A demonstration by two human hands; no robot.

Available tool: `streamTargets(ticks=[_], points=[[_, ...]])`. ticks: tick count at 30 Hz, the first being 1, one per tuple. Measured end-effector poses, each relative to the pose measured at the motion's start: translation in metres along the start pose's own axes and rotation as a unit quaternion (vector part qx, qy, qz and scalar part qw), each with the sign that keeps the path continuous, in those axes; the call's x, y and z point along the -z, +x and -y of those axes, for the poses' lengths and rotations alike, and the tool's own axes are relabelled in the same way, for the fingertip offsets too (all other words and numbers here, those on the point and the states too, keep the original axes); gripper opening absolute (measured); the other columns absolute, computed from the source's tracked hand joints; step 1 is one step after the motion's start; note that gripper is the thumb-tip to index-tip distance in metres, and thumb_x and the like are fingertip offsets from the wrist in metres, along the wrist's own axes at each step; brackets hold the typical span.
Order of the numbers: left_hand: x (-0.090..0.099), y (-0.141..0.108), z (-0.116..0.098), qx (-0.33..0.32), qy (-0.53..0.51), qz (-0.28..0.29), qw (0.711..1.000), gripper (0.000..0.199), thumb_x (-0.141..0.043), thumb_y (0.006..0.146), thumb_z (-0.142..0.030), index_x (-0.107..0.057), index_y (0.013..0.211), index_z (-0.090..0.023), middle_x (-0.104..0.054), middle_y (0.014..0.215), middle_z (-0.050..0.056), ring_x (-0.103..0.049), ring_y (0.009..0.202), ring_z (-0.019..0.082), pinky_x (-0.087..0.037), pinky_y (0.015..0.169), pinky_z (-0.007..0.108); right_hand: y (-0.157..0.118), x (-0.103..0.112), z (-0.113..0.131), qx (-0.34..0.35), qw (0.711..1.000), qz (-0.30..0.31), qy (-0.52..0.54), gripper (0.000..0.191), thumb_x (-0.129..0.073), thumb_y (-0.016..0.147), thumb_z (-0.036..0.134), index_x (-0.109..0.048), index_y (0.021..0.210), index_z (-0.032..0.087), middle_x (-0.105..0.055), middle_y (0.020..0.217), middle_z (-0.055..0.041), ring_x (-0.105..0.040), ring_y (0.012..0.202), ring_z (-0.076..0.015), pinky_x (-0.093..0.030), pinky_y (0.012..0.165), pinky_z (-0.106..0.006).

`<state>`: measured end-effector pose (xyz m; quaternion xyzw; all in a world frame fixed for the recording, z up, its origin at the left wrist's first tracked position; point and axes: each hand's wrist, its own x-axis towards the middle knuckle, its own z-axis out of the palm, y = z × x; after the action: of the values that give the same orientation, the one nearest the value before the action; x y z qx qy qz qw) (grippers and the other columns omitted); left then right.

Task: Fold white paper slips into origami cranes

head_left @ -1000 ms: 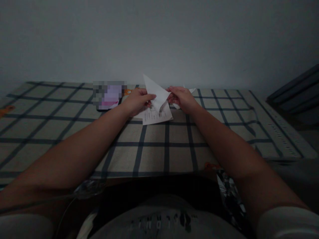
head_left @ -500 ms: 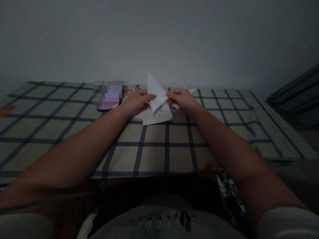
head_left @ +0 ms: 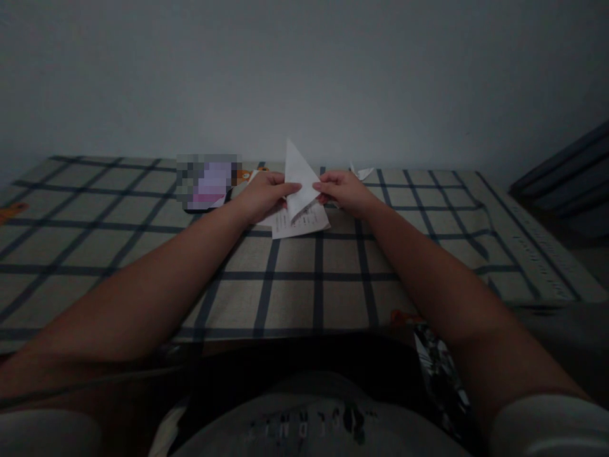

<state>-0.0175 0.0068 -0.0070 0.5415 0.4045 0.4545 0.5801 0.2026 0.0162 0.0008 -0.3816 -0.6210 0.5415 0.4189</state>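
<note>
White paper, a triangle, is at frame centre, pinched by the left hand and the right hand, over a printed sheet.

Tablecloth, pale, dark grid lines, some lettering at right end, unreadable. On it: phone left of middle toward the back, top blurred out. Printed sheet mid-table, partly covered. Scrap of white paper, creased, near back edge, right of sheet. Orange patch far left, print or object unclear.
</note>
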Motion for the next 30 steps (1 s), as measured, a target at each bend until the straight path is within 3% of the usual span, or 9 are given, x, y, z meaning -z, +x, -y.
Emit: streamTargets(ticks=[5, 30], points=[[-0.0024, -0.0013, -0.004, 0.0, 0.004, 0.006, 1.0, 0.019, -0.083, 0.08, -0.029, -0.075, 0.076, -0.012, -0.077, 0.073, 0.007, -0.067, 0.056, 0.012, -0.048, 0.05, 0.019, -0.001, -0.0011, 0.0037, 0.003, 1.0, -0.019, 0.007, 0.019, -0.072, 0.093, 0.01, -0.067, 0.075, 0.014, -0.068, 0.063, 0.0017, -0.062, 0.056, -0.0059, -0.051, 0.056, -0.015], [-0.0057, -0.0035, -0.0081, -0.013, 0.031, -0.002, 0.999, 0.025, -0.072, 0.09, -0.026, -0.073, 0.068, -0.013, -0.072, 0.065, 0.006, -0.061, 0.053, 0.01, -0.047, 0.049, 0.018, -0.0007, 0.0046, 0.005, 0.013, 0.998, -0.05, -0.027, 0.021, -0.073, 0.093, 0.016, -0.061, 0.075, 0.018, -0.066, 0.067, 0.0025, -0.059, 0.06, -0.0072, -0.052, 0.062, -0.018]])
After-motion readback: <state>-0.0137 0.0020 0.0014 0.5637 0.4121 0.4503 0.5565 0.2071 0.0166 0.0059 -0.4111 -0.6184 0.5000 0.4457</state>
